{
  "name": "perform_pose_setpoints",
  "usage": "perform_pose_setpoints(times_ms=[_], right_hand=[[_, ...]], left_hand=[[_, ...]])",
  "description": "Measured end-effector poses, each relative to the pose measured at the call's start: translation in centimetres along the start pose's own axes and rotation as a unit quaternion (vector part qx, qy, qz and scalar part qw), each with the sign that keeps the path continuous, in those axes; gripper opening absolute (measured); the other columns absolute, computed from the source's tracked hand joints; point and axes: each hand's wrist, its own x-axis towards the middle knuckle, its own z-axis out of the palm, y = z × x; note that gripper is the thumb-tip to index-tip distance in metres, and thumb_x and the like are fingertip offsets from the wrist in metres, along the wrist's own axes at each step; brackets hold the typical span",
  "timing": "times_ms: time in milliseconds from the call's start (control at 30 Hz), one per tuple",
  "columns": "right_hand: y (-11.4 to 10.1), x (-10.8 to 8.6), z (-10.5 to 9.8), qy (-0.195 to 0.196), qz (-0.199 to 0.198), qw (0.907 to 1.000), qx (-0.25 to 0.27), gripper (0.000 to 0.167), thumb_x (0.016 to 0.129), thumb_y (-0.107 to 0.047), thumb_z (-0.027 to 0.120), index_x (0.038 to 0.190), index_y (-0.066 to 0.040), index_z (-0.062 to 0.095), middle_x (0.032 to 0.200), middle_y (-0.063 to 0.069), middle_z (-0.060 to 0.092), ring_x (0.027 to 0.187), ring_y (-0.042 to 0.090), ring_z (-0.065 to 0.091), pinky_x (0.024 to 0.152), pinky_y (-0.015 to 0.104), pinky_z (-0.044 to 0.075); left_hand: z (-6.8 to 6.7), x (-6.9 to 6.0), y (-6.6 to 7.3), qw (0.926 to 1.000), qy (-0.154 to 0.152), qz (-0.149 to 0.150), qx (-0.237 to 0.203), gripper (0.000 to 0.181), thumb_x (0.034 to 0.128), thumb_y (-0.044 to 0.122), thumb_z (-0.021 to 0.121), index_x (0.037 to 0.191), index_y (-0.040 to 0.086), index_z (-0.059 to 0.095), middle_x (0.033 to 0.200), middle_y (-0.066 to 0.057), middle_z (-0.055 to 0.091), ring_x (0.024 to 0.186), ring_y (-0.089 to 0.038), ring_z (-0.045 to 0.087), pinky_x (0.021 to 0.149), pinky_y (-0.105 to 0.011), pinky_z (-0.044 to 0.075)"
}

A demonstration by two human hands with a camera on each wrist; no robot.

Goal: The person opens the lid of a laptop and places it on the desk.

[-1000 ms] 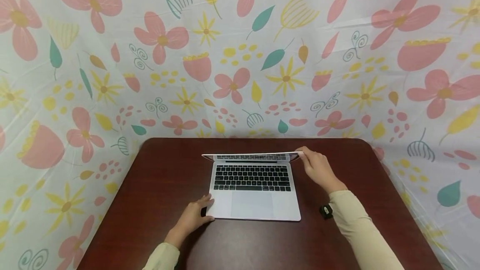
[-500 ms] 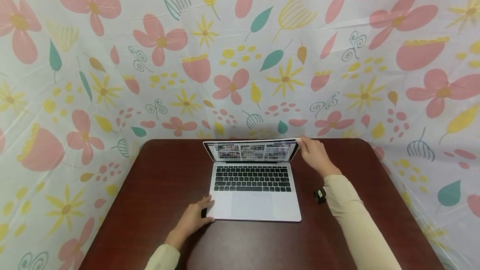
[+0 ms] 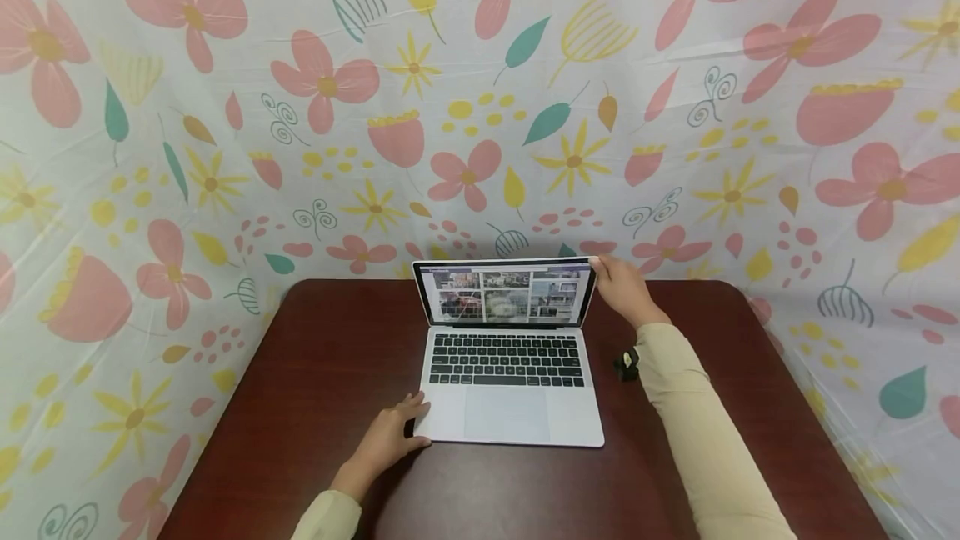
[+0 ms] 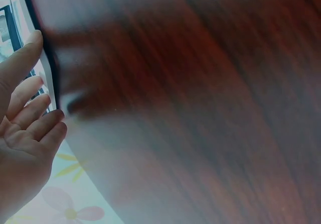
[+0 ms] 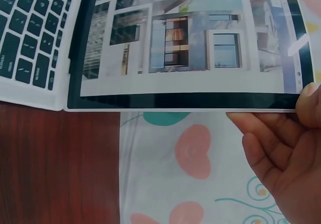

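Note:
A silver laptop (image 3: 506, 415) stands on the dark red-brown table, its lid raised and its lit screen (image 3: 506, 294) showing a page of pictures. My right hand (image 3: 622, 290) pinches the lid's upper right corner; in the right wrist view the thumb (image 5: 309, 101) lies on the screen side, the other fingers behind the lid. At the base's front left corner my left hand (image 3: 386, 438) holds the edge, thumb at the front and fingers along the left side. The left wrist view shows that hand (image 4: 27, 128) at the laptop's edge (image 4: 47, 71), with part of the laptop cut off.
The wooden table (image 3: 315, 357) extends around the laptop on all sides. A white floral cloth (image 3: 480, 107) hangs close behind the table's back edge. A small black device (image 3: 627, 363) sits at my right wrist.
My right hand has raised the laptop's lid from nearly edge-on to tilted back, so the screen now shows fully. The left hand stays at the base's corner.

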Motion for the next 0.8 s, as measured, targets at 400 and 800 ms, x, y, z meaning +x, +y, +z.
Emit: perform_pose_setpoints(times_ms=[400,800], right_hand=[[-0.2,2.3,-0.2,-0.029,0.053,0.9980,0.015,0.040,0.105,-0.026,0.036,0.083,0.003,0.052,0.071,0.018,0.049,0.067,0.035,0.049,0.068,0.048,0.039],[-0.2,3.9,0.6,-0.019,0.100,0.9948,-0.002,0.046,0.105,-0.027,0.035,0.117,0.008,0.061,0.100,0.029,0.063,0.091,0.044,0.058,0.086,0.056,0.043]], left_hand=[[-0.1,0.0,0.0,0.9999,-0.003,-0.006,0.008,0.058,0.0729,0.021,0.084,0.125,0.002,0.064,0.138,-0.015,0.053,0.130,-0.036,0.046,0.102,-0.049,0.041],[0.1,0.1,-0.2,1.0000,-0.003,-0.004,0.005,0.058,0.0723,0.021,0.084,0.124,0.003,0.065,0.139,-0.015,0.052,0.130,-0.036,0.046,0.102,-0.050,0.040]])
